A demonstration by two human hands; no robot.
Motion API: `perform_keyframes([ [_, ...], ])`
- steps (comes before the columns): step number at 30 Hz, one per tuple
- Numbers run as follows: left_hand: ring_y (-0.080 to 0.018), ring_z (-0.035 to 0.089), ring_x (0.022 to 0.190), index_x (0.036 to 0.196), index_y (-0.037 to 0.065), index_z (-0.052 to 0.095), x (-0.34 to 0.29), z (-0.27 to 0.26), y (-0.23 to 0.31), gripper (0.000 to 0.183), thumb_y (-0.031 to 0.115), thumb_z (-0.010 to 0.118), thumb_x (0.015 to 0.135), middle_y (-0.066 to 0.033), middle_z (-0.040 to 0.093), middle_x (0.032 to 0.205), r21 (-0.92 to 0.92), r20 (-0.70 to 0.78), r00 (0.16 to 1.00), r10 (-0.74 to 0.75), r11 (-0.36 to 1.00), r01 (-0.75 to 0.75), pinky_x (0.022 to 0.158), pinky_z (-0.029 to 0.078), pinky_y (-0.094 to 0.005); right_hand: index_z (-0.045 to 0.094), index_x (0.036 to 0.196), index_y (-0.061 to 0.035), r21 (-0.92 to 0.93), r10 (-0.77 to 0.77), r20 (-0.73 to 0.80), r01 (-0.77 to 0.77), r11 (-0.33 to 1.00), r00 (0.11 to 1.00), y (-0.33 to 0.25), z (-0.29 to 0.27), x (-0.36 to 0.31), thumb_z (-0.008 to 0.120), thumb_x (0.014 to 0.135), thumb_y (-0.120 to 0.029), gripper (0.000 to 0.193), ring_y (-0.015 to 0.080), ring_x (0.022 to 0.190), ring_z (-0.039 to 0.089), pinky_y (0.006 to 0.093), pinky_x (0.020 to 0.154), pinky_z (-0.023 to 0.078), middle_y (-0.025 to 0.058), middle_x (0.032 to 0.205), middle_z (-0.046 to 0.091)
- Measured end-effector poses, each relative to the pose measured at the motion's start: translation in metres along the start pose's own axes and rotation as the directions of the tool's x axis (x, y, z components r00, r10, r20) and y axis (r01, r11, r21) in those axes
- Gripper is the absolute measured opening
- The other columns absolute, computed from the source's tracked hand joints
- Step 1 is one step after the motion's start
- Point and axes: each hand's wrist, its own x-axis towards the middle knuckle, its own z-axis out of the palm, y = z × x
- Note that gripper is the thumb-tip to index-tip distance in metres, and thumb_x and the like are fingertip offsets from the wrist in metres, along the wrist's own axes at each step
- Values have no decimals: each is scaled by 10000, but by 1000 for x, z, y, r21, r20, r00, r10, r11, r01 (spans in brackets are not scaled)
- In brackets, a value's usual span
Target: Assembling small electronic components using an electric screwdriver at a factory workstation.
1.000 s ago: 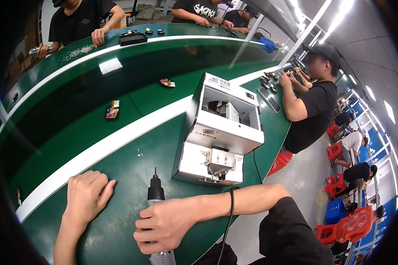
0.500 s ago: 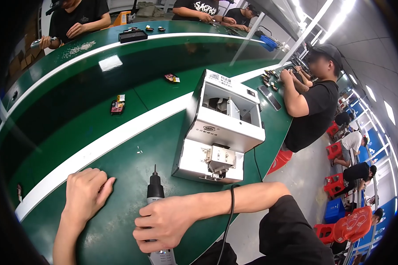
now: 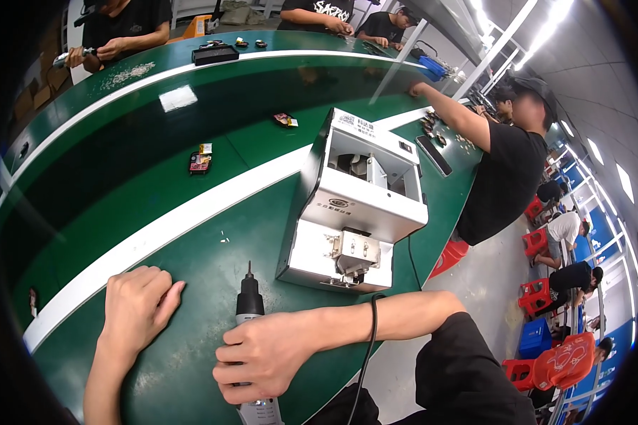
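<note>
My right hand (image 3: 266, 358) is wrapped round an electric screwdriver (image 3: 250, 301), a grey tool with a black nose. It lies along the green tabletop with its thin bit pointing away from me. My left hand (image 3: 140, 308) rests on the table to the left of it, fingers curled into a loose fist and thumb along the side; nothing shows in it. Beyond my right forearm stands a white box-shaped screw feeder (image 3: 361, 198) with an open top and a metal block at its front. A few tiny pale pieces (image 3: 224, 237) lie on the table left of it.
Small black devices with yellow-and-silver parts (image 3: 200, 161) ride on the green conveyor belt (image 3: 120, 191) past a white rail (image 3: 170, 237). At right a co-worker (image 3: 507, 163) sits by a phone (image 3: 434, 156) and several devices. A black cable (image 3: 368, 347) crosses my right forearm.
The devices on the belt have shifted to the right and away. The co-worker at right has stretched an arm out over the belt. Both my hands stay in place.
</note>
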Motion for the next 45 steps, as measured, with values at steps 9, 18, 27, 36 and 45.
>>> perform_keyframes([
  [9,-279,588,597,713,74,534,-6,-10,0,329,172,787,901,-71,545,651,39,48,999,-22,999,20,525,447,-426,634,896,-62,85,-22,58,17,996,998,-1,-5,6,680,832,-190,151,148,668,525,281,548,368,17,833,540],
  [18,-261,651,650,777,89,572,-5,3,-5,306,254,730,981,-53,585,693,13,-19,996,83,996,-83,559,508,-411,635,819,-124,79,29,207,-46,996,978,3,-24,15,812,875,-151,188,111,641,535,229,541,389,-16,801,589],
  [27,-229,651,697,818,95,581,-14,0,-13,278,268,724,982,-47,585,748,35,20,996,92,995,-93,563,521,-387,677,875,-127,62,28,279,-47,997,960,1,-25,17,832,869,-175,162,103,648,555,219,553,410,-25,795,593],
  [36,-361,552,1307,1389,57,545,-99,-108,-99,466,215,708,982,-145,542,1395,492,-61,835,-548,711,503,1051,467,-480,675,876,-97,255,65,-41,-53,966,997,10,-17,19,829,914,-182,180,102,591,525,234,522,402,-28,739,573],
  [45,-322,655,1053,1237,-1,682,-138,-119,-121,308,-7,721,932,-148,669,1187,55,-176,810,-559,816,575,922,534,-383,369,1130,-34,795,811,-479,-228,563,335,-36,-105,32,575,1086,-312,349,98,390,375,207,403,368,73,796,489],
])
